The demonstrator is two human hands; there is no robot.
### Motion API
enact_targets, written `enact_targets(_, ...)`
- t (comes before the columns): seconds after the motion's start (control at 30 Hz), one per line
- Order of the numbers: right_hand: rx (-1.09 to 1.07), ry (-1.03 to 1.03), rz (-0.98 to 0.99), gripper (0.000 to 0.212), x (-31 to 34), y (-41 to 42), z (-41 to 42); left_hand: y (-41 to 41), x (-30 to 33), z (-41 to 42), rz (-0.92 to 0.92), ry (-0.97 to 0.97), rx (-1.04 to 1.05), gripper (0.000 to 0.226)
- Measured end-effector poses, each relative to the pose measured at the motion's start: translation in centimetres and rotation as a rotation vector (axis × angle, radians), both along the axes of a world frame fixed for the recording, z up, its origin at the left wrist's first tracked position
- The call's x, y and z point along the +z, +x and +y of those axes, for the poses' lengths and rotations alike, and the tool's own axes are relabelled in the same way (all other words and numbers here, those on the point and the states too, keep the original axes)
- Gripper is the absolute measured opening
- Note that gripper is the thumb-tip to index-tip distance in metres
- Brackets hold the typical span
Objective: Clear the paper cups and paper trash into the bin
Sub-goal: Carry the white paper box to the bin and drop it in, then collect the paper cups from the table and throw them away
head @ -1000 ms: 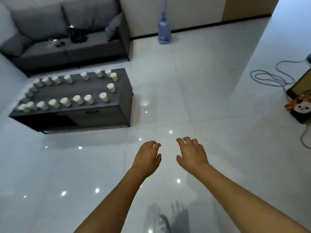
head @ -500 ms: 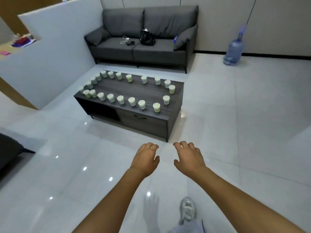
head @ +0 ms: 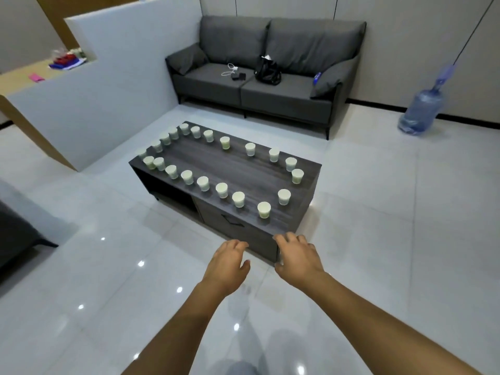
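Ahead, you are facing the low dark worktop [head: 243,161], and the paper cups [head: 264,209] are standing upright on it in a loop that hugs its edges. The worktop's long axis is running from near right to far left, so its near corner is pointing straight at you. Your left hand [head: 228,265] and right hand [head: 296,259] are both reaching out palm down, fingers loosely spread, holding nothing. The right hand is hovering closer to that corner, and the nearest cup is sitting just beyond it, up and slightly left. I judge the right hand is better placed for it. No bin is showing anywhere.
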State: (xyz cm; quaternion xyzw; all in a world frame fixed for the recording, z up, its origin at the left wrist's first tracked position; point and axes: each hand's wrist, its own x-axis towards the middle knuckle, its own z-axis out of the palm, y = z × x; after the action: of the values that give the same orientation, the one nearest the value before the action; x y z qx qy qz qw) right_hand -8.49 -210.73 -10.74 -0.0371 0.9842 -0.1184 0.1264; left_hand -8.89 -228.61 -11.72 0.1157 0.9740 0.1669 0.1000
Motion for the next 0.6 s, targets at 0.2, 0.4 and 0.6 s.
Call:
enact_targets(0.2, 0.000, 0.001, -0.047, 0.060, -2.0, -9.4, -1.6, -8.3, -2.0, -1.9, -0.053, -0.001, 0.025, 0.046)
enact_targets(0.4, -0.061, -0.006, -0.099, 0.058, -3.2, -19.0, -3.9, -18.5, -3.3, -3.8, -0.076, -0.008, -0.035, 0.044)
enact_targets(0.6, -0.105, -0.024, -0.126, 0.053, -4.6, -25.8, -5.3, -27.1, -4.5, -4.6, -0.062, 0.008, -0.096, 0.038)
